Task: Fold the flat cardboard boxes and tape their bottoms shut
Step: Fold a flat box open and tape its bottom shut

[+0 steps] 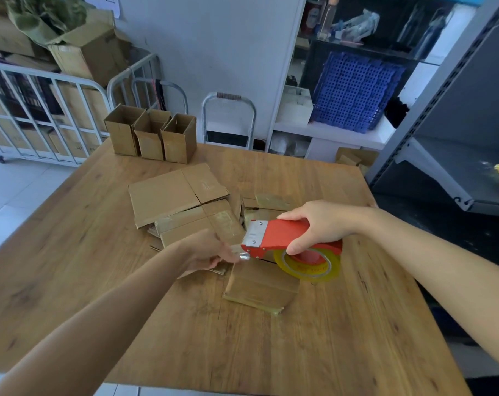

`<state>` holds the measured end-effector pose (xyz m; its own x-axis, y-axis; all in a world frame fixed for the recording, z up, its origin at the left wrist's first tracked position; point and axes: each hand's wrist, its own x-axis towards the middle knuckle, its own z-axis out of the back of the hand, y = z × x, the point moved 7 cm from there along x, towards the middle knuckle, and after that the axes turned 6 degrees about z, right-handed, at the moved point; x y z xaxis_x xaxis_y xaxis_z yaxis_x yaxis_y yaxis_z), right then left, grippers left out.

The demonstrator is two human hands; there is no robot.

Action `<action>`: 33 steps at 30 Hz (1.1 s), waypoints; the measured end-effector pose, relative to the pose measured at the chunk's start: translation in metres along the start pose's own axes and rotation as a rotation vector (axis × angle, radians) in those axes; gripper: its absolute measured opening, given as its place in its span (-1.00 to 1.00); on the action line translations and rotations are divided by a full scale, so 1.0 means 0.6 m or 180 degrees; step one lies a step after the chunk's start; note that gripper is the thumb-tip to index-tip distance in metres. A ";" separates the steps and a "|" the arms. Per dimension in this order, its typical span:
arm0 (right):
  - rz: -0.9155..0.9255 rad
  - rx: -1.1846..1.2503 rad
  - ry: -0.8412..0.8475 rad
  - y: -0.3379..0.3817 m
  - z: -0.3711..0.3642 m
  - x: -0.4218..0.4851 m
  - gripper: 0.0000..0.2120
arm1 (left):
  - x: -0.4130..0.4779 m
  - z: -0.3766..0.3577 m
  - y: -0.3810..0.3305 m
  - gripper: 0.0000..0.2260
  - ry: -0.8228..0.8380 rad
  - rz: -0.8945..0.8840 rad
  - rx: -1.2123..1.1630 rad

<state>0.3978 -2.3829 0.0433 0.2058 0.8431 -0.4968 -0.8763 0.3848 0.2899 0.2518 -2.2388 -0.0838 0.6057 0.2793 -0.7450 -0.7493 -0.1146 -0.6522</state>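
The right hand [319,224] grips the red tape dispenser [279,234] by its handle, with the yellowish tape roll [308,265] just over a cardboard box [259,287] lying mid-table. The left hand [208,250] pinches the tape strip [244,256] beside the dispenser's toothed blade. Flat boxes [162,195] lie piled just beyond. Three folded boxes [150,144] stand upright at the far left of the wooden table [71,252].

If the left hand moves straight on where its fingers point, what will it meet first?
Probably the toothed front of the red metal tape dispenser, which the right hand grips; the left hand seems nearly touching it.
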 end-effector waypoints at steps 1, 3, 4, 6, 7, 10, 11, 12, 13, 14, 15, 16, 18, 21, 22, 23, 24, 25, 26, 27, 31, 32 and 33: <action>-0.0021 0.0003 0.0023 0.001 0.000 0.001 -0.23 | 0.002 0.001 0.004 -0.92 0.0271 0.0099 -0.0408; -0.0033 0.0066 0.0034 0.000 -0.002 0.007 -0.24 | 0.013 0.013 0.009 -0.86 0.0268 0.0159 -0.0865; -0.0038 0.0124 0.0022 -0.002 -0.003 0.008 -0.23 | 0.015 0.019 0.005 -0.84 0.0107 0.0109 -0.0865; -0.0056 0.0199 0.0026 -0.006 -0.005 0.011 -0.21 | 0.013 0.024 -0.010 -0.83 -0.0270 -0.0125 -0.0537; -0.0064 0.0223 0.0032 -0.009 -0.006 0.012 -0.20 | 0.012 0.024 -0.017 -0.82 -0.0420 -0.0221 -0.0375; -0.0084 0.0370 -0.0018 -0.014 -0.007 0.010 -0.21 | 0.013 0.021 -0.024 -0.82 -0.0717 -0.0316 0.0027; -0.0090 0.0404 -0.0037 -0.014 -0.007 0.008 -0.22 | 0.012 0.019 -0.023 -0.82 -0.0802 -0.0320 0.0139; -0.0111 0.0426 -0.0042 -0.014 -0.008 0.007 -0.23 | 0.012 0.015 -0.022 -0.82 -0.0857 -0.0311 0.0212; -0.0128 0.0438 -0.0044 -0.014 -0.009 0.006 -0.23 | 0.014 0.012 -0.018 -0.82 -0.0874 -0.0288 0.0190; -0.0137 0.0439 -0.0036 -0.014 -0.010 0.005 -0.22 | 0.016 0.009 -0.013 -0.83 -0.0853 -0.0249 0.0070; -0.0138 0.0434 -0.0033 -0.013 -0.010 0.005 -0.22 | 0.018 0.008 -0.008 -0.85 -0.0809 -0.0214 -0.0103; -0.0143 0.0430 -0.0030 -0.013 -0.010 0.005 -0.21 | 0.021 0.006 -0.004 -0.88 -0.0760 -0.0204 -0.0238; -0.0157 0.0433 -0.0030 -0.013 -0.010 0.004 -0.20 | 0.027 0.006 0.000 -0.91 -0.0670 -0.0202 -0.0358; -0.0180 0.0414 -0.0043 -0.013 -0.010 0.002 -0.20 | 0.029 0.005 0.004 -0.90 -0.0534 -0.0213 -0.0390; -0.0189 0.0422 -0.0050 -0.013 -0.011 0.003 -0.20 | 0.031 0.004 0.003 -0.89 -0.0494 -0.0239 -0.0386; -0.0195 0.0432 -0.0054 -0.014 -0.012 0.003 -0.19 | 0.032 0.003 0.002 -0.86 -0.0498 -0.0267 -0.0353; -0.0201 0.0436 -0.0052 -0.014 -0.012 0.003 -0.19 | 0.030 0.004 0.000 -0.84 -0.0548 -0.0295 -0.0284; -0.0202 0.0431 -0.0053 -0.014 -0.012 0.003 -0.20 | 0.028 0.006 -0.004 -0.82 -0.0619 -0.0320 -0.0188; -0.0214 0.0426 -0.0057 -0.014 -0.012 0.002 -0.21 | 0.024 0.006 -0.009 -0.81 -0.0669 -0.0343 -0.0101; -0.0229 0.0417 -0.0061 -0.015 -0.011 0.001 -0.21 | 0.022 0.008 -0.014 -0.81 -0.0688 -0.0367 -0.0034; -0.0263 0.0374 -0.0084 -0.017 -0.013 0.000 -0.19 | 0.017 0.018 -0.023 -0.83 -0.0623 -0.0429 0.0151; -0.0265 0.0376 -0.0091 -0.017 -0.015 0.000 -0.19 | 0.019 0.018 -0.020 -0.83 -0.0583 -0.0392 0.0186; -0.0259 0.0372 -0.0092 -0.017 -0.016 0.000 -0.19 | 0.023 0.017 -0.016 -0.83 -0.0538 -0.0349 0.0201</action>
<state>0.4026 -2.3902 0.0324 0.2881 0.8171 -0.4994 -0.7999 0.4921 0.3436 0.2645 -2.2242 -0.0864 0.6350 0.4436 -0.6325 -0.6999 -0.0163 -0.7141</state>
